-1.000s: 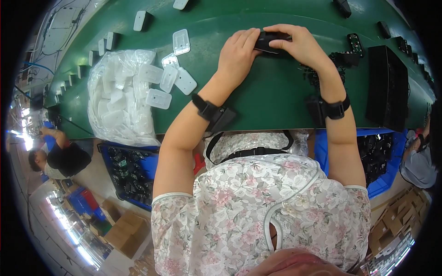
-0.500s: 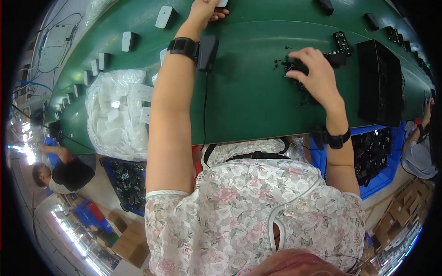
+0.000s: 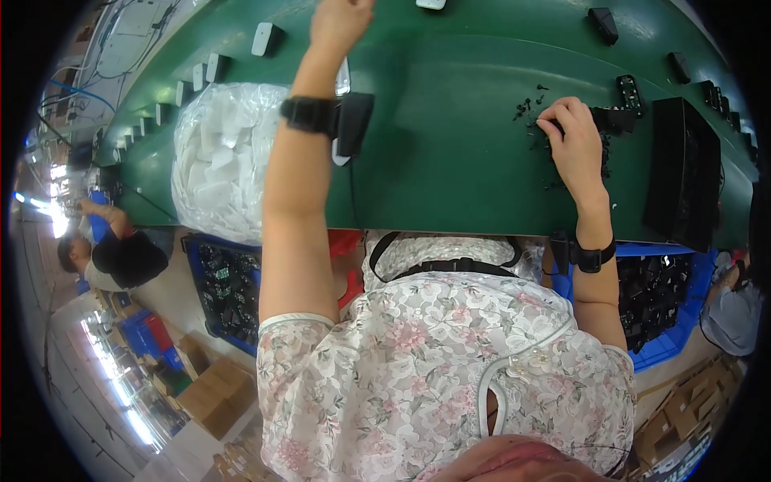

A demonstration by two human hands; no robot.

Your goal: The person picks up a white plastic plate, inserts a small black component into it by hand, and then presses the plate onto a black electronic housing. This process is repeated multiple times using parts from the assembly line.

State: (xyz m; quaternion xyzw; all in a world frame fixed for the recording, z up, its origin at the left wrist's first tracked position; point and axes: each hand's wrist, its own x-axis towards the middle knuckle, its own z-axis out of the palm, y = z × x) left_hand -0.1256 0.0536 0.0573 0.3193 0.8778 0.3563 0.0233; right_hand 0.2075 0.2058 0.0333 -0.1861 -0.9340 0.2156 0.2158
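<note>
The small dark parts (image 3: 527,104) lie scattered on the green table (image 3: 450,153) right at your right hand (image 3: 572,132): some sit loose just beyond and to the left of its fingertips, others show along its right side, and the hand itself hides what is beneath it. It is bent down over them, fingers curled and the thumb drawn in close to the fingertips; whether anything is pinched there, you cannot tell. Just to its right are a black piece (image 3: 617,120) and a black casing with a circuit board (image 3: 630,95), with a large black box (image 3: 683,173) farther right. Your left hand (image 3: 344,22) reaches toward the far side, cut off by the upper edge of the view, its fingers bent; you cannot tell whether it grips anything. A white-topped block (image 3: 431,3) sits apart, to its right, and a clear bag of white covers (image 3: 221,161) lies left of your left forearm.
</note>
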